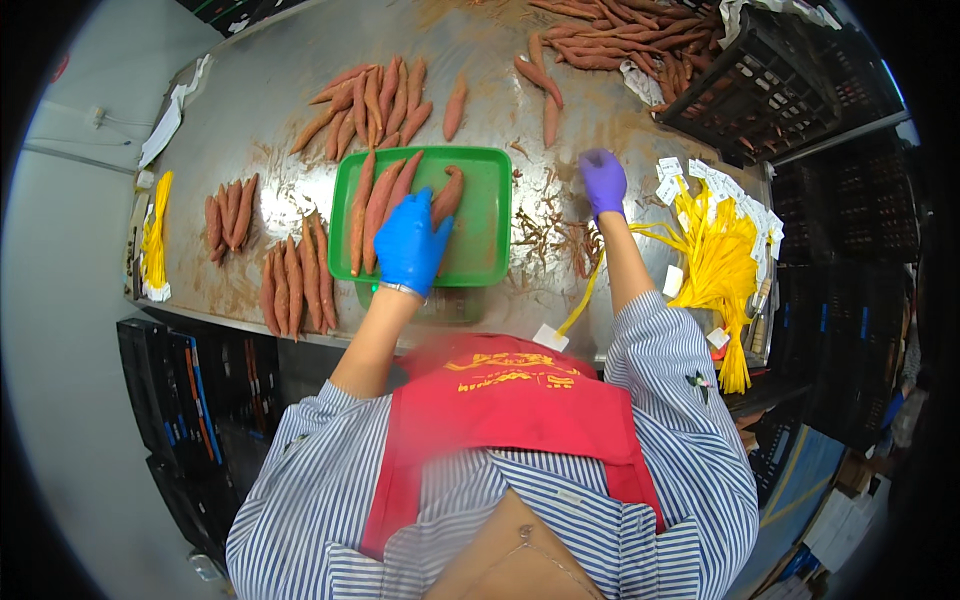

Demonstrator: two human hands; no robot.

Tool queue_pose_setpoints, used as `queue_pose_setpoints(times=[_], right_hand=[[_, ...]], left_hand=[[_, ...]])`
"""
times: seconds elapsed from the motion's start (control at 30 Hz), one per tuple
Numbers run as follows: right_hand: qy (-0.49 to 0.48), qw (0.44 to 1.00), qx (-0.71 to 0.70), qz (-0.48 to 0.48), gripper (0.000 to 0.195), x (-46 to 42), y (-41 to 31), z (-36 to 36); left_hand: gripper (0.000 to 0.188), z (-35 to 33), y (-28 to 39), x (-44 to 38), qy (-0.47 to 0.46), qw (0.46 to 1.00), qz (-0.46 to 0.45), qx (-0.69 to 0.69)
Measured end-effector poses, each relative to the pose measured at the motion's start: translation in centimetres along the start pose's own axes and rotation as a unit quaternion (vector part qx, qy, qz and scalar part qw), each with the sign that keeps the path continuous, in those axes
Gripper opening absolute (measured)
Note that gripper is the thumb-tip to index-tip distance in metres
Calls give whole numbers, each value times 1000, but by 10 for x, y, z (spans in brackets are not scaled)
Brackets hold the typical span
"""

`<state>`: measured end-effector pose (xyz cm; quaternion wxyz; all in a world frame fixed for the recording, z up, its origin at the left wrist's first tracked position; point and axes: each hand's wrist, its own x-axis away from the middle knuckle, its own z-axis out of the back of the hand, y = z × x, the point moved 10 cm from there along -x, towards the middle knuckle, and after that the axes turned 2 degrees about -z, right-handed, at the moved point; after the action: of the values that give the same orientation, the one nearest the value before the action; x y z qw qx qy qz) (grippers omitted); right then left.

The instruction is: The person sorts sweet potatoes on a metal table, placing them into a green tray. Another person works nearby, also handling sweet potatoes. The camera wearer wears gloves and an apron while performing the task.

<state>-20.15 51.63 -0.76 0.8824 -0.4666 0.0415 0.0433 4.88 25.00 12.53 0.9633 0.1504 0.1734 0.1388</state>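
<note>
My left hand [412,241], in a blue glove, is over a green plastic tray [495,225] holding several sweet potatoes [379,206]. Its fingers lie between the row at the left and a curved sweet potato [449,191]; whether it grips one is hidden. The tray rests on what looks like a scale, partly seen beneath it. My right hand [602,180], in a purple glove, is right of the tray over the metal table, its fingers curled, their tips hidden. Below it lie thin root trimmings [544,225] and a yellow strap [583,300] with a white tag.
Sweet potato groups lie behind the tray [375,101] and to its left [294,281], [231,214]. A black crate [757,90] lies tilted at the back right beside a large pile [622,37]. Tagged yellow straps [712,247] lie at the right edge, more [156,232] at the left.
</note>
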Motion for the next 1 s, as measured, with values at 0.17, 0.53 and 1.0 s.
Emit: queue_pose_setpoints(times=[0.17, 0.53, 1.0], right_hand=[[-2, 999, 35, -14, 23, -68, -22, -42], [-27, 964, 261, -51, 43, -128, -29, -91], [-478, 641, -547, -247, 29, 104, -92, -73]], left_hand=[[34, 32, 20, -6, 79, 987, -40, 135], [26, 22, 14, -6, 42, 943, 21, 329], [43, -62, 39, -46, -116, 728, 121, 665]])
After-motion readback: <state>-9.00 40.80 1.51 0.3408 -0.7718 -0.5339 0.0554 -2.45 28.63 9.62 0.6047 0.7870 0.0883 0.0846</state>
